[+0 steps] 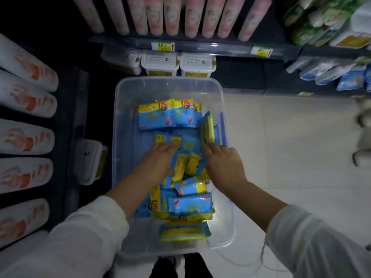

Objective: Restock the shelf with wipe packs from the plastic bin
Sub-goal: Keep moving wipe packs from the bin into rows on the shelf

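Sleeves (86, 233) frame both arms reaching down into the bin (118, 137), where the packs (188, 163) lie jumbled, below the shelf (190, 47). Packs look light, soft and squashy, wrapped in slick film that may slip. They are best pinched across the narrow sides, or several gathered between two palms. Left hand (158, 159) rests on the pile, fingers (165, 147) straight and close together. Right hand (222, 159) reaches likewise, its straight fingertips touching packs near the bin's right wall. Neither hand visibly clamps anything.
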`<move>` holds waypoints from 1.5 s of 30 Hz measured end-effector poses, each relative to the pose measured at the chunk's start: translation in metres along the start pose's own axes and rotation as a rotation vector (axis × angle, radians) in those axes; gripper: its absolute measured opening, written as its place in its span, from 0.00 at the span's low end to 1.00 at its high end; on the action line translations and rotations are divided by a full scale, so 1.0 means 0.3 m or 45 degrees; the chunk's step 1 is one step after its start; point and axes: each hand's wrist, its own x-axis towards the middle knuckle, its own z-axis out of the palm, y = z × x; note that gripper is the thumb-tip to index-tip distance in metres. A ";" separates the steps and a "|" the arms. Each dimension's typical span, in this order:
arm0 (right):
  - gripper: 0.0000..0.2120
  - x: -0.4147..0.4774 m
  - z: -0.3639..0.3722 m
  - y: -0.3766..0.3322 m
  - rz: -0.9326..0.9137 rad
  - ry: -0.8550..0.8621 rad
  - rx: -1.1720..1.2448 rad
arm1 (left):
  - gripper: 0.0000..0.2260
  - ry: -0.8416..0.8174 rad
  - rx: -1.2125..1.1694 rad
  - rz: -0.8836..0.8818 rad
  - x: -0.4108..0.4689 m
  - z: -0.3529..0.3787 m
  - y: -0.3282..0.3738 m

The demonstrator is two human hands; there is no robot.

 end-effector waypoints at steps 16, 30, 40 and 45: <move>0.09 0.074 -0.024 -0.004 -0.140 -0.264 0.073 | 0.23 -0.027 -0.013 -0.235 0.023 0.011 -0.023; 0.14 -0.033 -0.463 -0.002 0.315 -0.179 0.972 | 0.14 0.631 -0.478 -0.319 -0.423 -0.386 0.061; 0.07 -0.225 -0.929 -0.134 0.202 0.122 1.282 | 0.11 1.045 -0.624 -0.403 -0.907 -0.642 0.151; 0.03 -0.311 -1.146 -0.209 0.066 0.179 1.444 | 0.07 1.222 -0.492 -0.340 -1.169 -0.762 0.175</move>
